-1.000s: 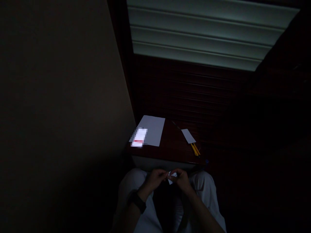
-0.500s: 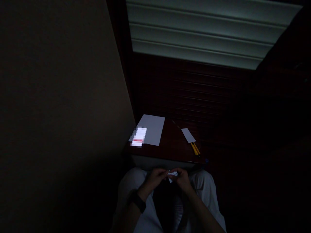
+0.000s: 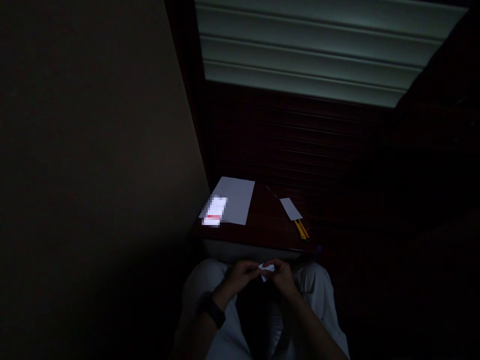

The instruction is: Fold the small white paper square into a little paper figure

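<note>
Between my knees, in dim light, a small folded piece of white paper point(image 3: 267, 268) is pinched by both hands. My left hand point(image 3: 243, 272) grips its left end with thumb and fingertips; a dark band circles that wrist. On the other side my right hand point(image 3: 282, 277) closes its thumb and forefinger over the paper's right part. A corner of the paper points down below the fingers. The exact folds are too small to make out.
Ahead stands a dark wooden table point(image 3: 258, 232). It bears a white sheet point(image 3: 238, 202) with a bright blurred-out rectangle point(image 3: 214, 211) over it, and a smaller white paper point(image 3: 291, 209) overlapping a yellow-handled tool point(image 3: 302, 230). A wall point(image 3: 112, 125) rises at left.
Both hands keep hold of the folded paper and have barely moved. The paper's angle and the finger positions differ slightly. The things on the table are unchanged.
</note>
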Demonstrator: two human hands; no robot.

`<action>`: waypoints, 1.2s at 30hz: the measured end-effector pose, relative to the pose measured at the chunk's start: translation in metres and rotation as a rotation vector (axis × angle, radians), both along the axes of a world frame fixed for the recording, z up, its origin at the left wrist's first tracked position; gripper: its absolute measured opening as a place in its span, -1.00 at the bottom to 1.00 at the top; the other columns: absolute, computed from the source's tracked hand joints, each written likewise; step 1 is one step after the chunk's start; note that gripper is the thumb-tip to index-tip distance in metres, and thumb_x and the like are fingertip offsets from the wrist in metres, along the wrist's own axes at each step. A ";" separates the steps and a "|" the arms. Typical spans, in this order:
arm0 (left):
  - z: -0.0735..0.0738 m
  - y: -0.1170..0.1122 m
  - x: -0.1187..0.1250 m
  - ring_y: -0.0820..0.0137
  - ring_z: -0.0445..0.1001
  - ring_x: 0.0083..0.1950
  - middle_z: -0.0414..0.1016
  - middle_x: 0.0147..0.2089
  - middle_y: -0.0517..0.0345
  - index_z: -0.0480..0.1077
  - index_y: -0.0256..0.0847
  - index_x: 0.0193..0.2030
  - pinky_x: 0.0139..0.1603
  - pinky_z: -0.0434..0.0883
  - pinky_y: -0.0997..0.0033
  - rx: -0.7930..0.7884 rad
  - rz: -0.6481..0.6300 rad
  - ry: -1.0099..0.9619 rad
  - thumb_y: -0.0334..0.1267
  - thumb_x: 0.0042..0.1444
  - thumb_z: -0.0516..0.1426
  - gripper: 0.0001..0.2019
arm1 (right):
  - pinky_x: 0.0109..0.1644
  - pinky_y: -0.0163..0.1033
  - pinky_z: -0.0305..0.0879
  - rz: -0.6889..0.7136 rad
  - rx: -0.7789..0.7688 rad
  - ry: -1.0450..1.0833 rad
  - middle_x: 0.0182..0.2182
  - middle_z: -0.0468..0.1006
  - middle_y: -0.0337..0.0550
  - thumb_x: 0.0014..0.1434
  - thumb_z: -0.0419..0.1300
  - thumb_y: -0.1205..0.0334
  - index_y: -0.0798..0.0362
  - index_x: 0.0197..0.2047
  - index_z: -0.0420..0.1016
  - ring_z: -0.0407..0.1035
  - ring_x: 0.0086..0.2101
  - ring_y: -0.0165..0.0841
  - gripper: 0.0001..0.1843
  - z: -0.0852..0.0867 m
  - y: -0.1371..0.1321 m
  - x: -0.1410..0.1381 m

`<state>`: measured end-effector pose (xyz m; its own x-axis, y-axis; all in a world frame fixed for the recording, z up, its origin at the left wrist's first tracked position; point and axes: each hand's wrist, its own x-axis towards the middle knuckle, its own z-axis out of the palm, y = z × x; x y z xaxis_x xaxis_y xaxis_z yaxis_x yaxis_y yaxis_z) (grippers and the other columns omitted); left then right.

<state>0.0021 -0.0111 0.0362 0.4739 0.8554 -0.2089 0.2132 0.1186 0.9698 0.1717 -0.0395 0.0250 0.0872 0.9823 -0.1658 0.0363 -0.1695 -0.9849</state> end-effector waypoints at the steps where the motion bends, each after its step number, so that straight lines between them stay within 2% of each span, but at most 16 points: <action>1: 0.000 0.000 0.000 0.33 0.44 -0.27 0.55 -0.32 0.07 0.53 -0.29 -0.25 -0.27 0.30 0.45 0.006 0.001 0.004 -0.06 0.00 0.14 -0.66 | -0.46 -0.32 0.22 0.001 -0.001 0.001 -0.52 0.53 -0.20 -0.25 0.39 0.15 0.11 -0.42 0.53 0.35 -0.51 -0.37 -0.72 0.000 0.000 0.000; 6: -0.002 0.001 -0.001 0.32 0.43 -0.28 0.55 -0.34 0.08 0.54 -0.29 -0.29 -0.29 0.29 0.46 0.033 0.009 0.055 -0.02 -0.02 0.14 -0.65 | -0.46 -0.32 0.22 -0.006 -0.007 0.002 -0.53 0.53 -0.21 -0.26 0.39 0.14 0.10 -0.44 0.54 0.34 -0.53 -0.38 -0.73 -0.002 0.000 0.000; 11: -0.010 0.004 0.002 0.39 0.38 -0.40 0.49 -0.49 0.14 0.50 -0.29 -0.44 -0.39 0.23 0.50 0.083 0.052 0.132 0.06 0.05 0.03 -0.57 | -0.45 -0.31 0.21 0.001 -0.014 0.011 -0.55 0.53 -0.22 -0.25 0.39 0.16 0.09 -0.45 0.53 0.34 -0.53 -0.37 -0.75 0.002 -0.001 -0.002; 15: -0.014 0.002 0.005 0.42 0.35 -0.44 0.44 -0.52 0.17 0.46 -0.27 -0.47 -0.43 0.20 0.52 0.124 0.081 0.194 0.07 0.08 -0.01 -0.56 | -0.46 -0.32 0.19 0.000 -0.012 0.017 -0.56 0.51 -0.24 -0.25 0.39 0.17 0.09 -0.46 0.52 0.33 -0.54 -0.38 -0.75 0.004 -0.002 -0.003; 23: -0.002 -0.008 0.006 0.41 0.34 -0.40 0.41 -0.48 0.20 0.37 -0.17 -0.45 -0.38 0.18 0.51 0.246 0.096 0.282 -0.06 0.15 -0.04 -0.70 | -0.48 -0.35 0.14 0.034 0.011 0.050 -0.57 0.46 -0.27 -0.22 0.37 0.21 0.09 -0.53 0.41 0.27 -0.55 -0.43 -0.77 0.000 -0.002 -0.003; 30: 0.004 -0.009 0.006 0.42 0.35 -0.39 0.41 -0.45 0.19 0.33 -0.16 -0.43 -0.37 0.15 0.51 0.324 0.104 0.342 -0.16 0.18 -0.06 -0.75 | -0.48 -0.37 0.17 0.073 0.035 0.146 -0.50 0.37 -0.35 -0.31 0.41 0.23 0.01 -0.41 0.20 0.28 -0.49 -0.41 -0.54 0.000 -0.002 -0.005; 36: 0.004 -0.010 0.006 0.44 0.35 -0.41 0.40 -0.46 0.22 0.31 -0.17 -0.42 -0.38 0.15 0.52 0.354 0.090 0.378 -0.19 0.20 -0.08 -0.75 | -0.47 -0.39 0.13 0.032 0.043 0.170 -0.54 0.28 -0.38 -0.22 0.38 0.19 0.01 -0.45 0.13 0.20 -0.52 -0.47 -0.55 -0.003 0.000 -0.004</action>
